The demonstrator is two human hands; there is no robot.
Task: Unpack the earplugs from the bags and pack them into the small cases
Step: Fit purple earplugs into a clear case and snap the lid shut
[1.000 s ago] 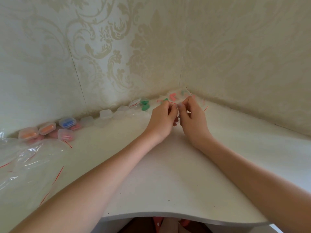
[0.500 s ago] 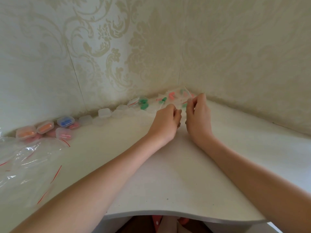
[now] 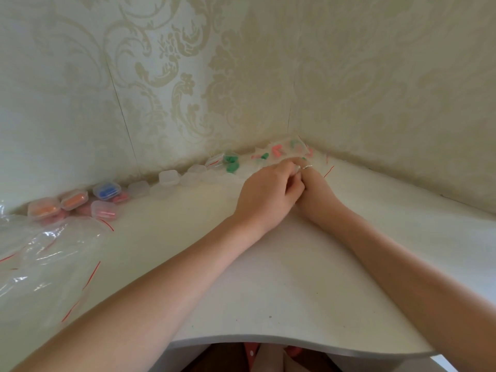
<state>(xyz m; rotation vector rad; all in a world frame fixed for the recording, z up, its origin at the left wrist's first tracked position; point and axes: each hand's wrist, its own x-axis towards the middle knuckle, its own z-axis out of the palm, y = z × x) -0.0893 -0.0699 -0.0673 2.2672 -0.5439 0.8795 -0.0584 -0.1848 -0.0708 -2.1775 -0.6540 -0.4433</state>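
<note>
My left hand point(image 3: 265, 194) and right hand point(image 3: 316, 189) touching at the table's point(image 3: 268, 277) corner, fingers curled, pinching what I cannot tell, bagged earplugs point(image 3: 279, 151) just beyond, filled cases point(image 3: 72, 202) far left

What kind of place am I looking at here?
Most likely a room in a home, not a workshop: a white corner desk set against damask-patterned wallpaper, with small plastic cases lined up along the wall and empty zip bags piled at the left.
</note>
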